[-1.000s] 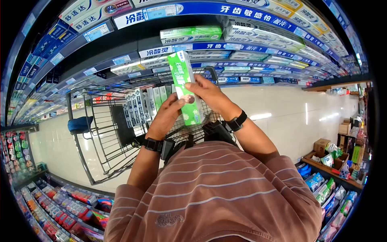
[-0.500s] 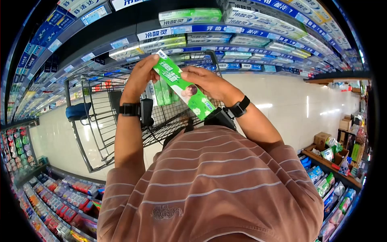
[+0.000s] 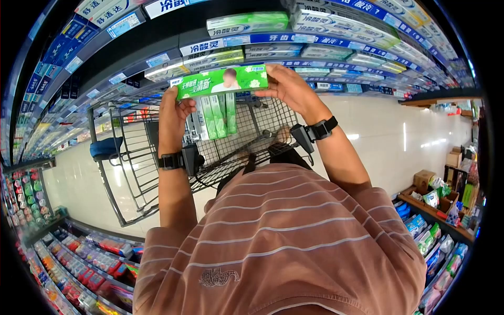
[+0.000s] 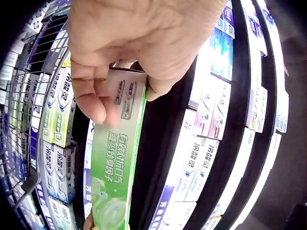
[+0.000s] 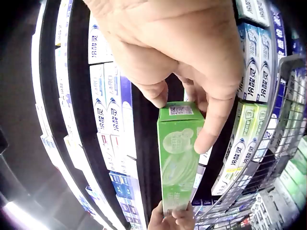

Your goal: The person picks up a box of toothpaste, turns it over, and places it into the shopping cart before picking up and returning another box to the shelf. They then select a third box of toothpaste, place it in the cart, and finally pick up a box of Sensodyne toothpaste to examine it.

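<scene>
A long green and white box (image 3: 223, 82) lies nearly level between the two hands in the head view, its printed face toward the camera. The left hand (image 3: 173, 113) pinches its left end; the right hand (image 3: 291, 89) pinches its right end. In the left wrist view the left hand (image 4: 139, 43) has thumb and fingers on either side of the box (image 4: 115, 158). The right wrist view has the right hand (image 5: 177, 52) gripping the box (image 5: 180, 153) near the end that bears a square code.
Below the box stands a wire shopping cart (image 3: 252, 123) holding several green boxes (image 3: 215, 118) and other cartons. Shelves of boxed goods (image 3: 341, 26) curve across the front. Lower shelves with packets (image 3: 79, 257) lie behind at the left, a crate (image 3: 446, 202) at the right.
The green box has turned from upright to slanted, then to nearly level. The left hand has moved to its left end, and the right hand has shifted to its right end.
</scene>
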`<action>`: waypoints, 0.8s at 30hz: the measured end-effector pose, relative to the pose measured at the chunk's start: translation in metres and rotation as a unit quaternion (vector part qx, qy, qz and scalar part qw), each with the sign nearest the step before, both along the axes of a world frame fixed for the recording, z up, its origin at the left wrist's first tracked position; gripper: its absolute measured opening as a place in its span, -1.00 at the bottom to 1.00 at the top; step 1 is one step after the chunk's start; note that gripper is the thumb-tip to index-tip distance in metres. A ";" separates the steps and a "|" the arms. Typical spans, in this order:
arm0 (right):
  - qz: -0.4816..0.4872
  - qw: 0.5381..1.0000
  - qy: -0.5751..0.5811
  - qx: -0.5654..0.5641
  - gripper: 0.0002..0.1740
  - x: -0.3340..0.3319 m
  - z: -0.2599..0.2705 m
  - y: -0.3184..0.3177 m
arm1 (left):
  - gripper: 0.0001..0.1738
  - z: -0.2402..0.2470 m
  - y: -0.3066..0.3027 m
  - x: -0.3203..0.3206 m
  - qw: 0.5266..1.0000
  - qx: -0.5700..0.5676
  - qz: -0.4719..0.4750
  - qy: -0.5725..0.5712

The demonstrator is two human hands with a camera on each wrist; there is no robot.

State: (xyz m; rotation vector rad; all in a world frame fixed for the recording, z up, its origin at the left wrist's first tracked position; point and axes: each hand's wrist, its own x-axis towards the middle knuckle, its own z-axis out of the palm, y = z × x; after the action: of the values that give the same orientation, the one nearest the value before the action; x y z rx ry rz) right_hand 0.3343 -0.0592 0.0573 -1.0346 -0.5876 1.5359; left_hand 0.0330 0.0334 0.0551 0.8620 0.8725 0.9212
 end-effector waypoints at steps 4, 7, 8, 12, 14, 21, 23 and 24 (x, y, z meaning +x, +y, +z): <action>-0.035 0.999 -0.013 -0.021 -0.58 0.001 -0.004 0.003 | -0.61 0.009 -0.007 0.004 1.000 0.022 -0.019 0.011; -0.039 0.998 -0.029 -0.041 -0.54 0.002 -0.002 0.003 | -0.50 -0.001 -0.008 0.003 0.999 0.010 -0.045 0.021; -0.038 0.998 -0.036 -0.047 -0.53 0.002 -0.002 0.002 | -0.46 -0.004 -0.009 0.003 0.998 0.000 -0.054 0.023; -0.046 0.997 -0.025 -0.064 -0.48 0.003 -0.009 0.001 | -0.28 -0.002 -0.015 0.012 0.996 -0.004 -0.068 0.051; -0.051 0.996 -0.021 -0.069 -0.47 0.004 -0.015 0.001 | -0.23 -0.004 -0.015 0.012 0.995 -0.002 -0.084 0.059; -0.059 0.993 -0.026 -0.100 -0.46 0.006 -0.015 -0.007 | -0.19 0.001 -0.018 0.017 0.991 -0.008 -0.094 0.092; -0.062 0.992 -0.025 -0.107 -0.46 0.005 -0.014 -0.008 | -0.18 -0.001 -0.018 0.016 0.990 -0.008 -0.098 0.098; -0.060 0.992 -0.024 -0.107 -0.46 0.006 -0.014 -0.009 | -0.18 0.000 -0.019 0.017 0.991 -0.010 -0.090 0.101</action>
State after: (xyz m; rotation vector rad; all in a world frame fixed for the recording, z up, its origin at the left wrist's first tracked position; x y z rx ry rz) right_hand 0.3400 -0.0682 0.0428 -1.2490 -0.3909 1.4931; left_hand 0.0503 0.0143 0.0552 1.0117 0.9586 0.6751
